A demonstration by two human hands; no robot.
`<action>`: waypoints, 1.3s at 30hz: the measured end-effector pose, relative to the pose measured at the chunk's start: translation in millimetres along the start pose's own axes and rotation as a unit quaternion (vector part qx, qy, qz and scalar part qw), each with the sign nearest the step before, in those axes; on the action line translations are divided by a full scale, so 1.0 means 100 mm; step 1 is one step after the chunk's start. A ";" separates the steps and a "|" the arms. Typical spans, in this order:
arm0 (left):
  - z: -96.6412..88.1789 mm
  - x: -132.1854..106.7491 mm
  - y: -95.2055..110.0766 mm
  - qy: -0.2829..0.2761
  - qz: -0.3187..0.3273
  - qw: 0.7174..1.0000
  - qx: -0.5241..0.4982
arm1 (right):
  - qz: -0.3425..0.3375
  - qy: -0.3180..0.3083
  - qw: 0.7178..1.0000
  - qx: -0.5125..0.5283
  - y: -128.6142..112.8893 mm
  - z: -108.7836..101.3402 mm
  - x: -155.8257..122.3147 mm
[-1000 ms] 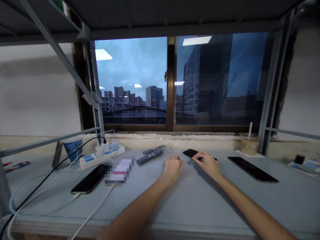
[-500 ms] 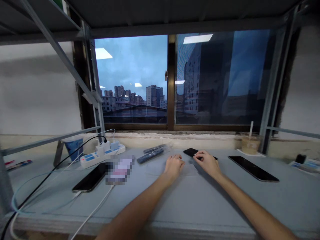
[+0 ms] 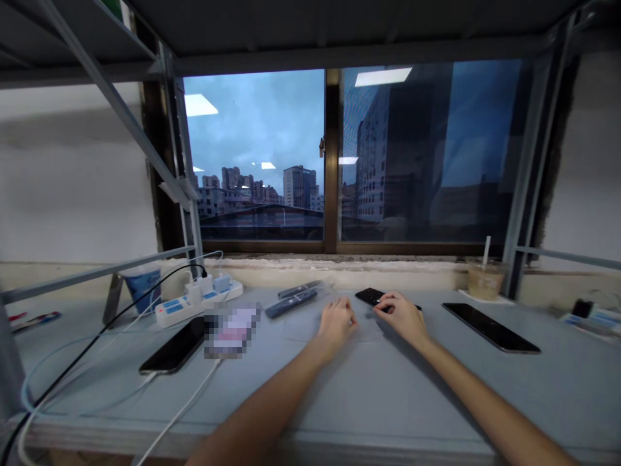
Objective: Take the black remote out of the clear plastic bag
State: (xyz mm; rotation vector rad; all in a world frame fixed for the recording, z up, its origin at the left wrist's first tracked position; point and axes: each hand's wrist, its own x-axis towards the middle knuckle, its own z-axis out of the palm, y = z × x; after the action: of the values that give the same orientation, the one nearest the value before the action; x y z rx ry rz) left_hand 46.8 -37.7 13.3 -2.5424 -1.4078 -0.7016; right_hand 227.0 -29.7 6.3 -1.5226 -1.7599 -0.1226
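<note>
A clear plastic bag [image 3: 366, 333], thin and hard to see, lies on the desk under and between my hands. My left hand [image 3: 337, 323] is closed on it, with the fingers curled in. Thumb and fingertips of my right hand [image 3: 402, 317] are pinched at the bag's right side; the exact grip is blurred. Just behind the right fingers lies a black remote control [image 3: 369, 296], partly covered by that hand. Left of my left hand, two dark remotes rest side by side, the nearer remote [image 3: 291, 304] and the farther remote [image 3: 298, 288], seemingly in clear wrapping.
At left are a black phone [image 3: 174, 346], a lit phone [image 3: 233, 330] with a white cable, a power strip [image 3: 169, 315] with plugs, and a blue cup [image 3: 143, 288]. Another phone [image 3: 490, 327] and a drink cup with straw [image 3: 485, 281] are at right. Metal posts frame the desk [image 3: 378, 395].
My left fingers have curled in slightly more and turned a little. My right hand has barely moved. The other things lie as before.
</note>
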 end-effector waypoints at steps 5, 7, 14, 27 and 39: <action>0.00 0.00 -0.02 -0.033 -0.046 0.998 -0.007 | 0.002 0.006 1.000 0.006 0.00 0.01 0.00; -0.01 0.00 -0.04 -0.029 -0.046 0.999 -0.002 | 0.001 0.013 1.000 0.009 -0.01 0.00 0.00; 0.02 0.05 -0.09 -0.004 -0.042 0.999 0.023 | -0.020 0.007 0.999 0.029 0.01 0.00 0.01; 0.03 0.00 -0.03 0.019 -0.013 1.000 0.015 | -0.128 -0.088 0.983 0.092 0.07 0.09 0.04; 0.01 0.00 -0.03 0.037 -0.018 0.999 0.008 | -0.110 -0.109 0.983 0.101 0.04 0.05 0.03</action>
State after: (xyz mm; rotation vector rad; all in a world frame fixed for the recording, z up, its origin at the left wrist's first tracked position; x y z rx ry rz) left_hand 44.7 -36.4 12.4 -2.4573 -1.4317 -0.7795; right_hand 228.0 -23.6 2.5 -1.2320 -2.0441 0.1148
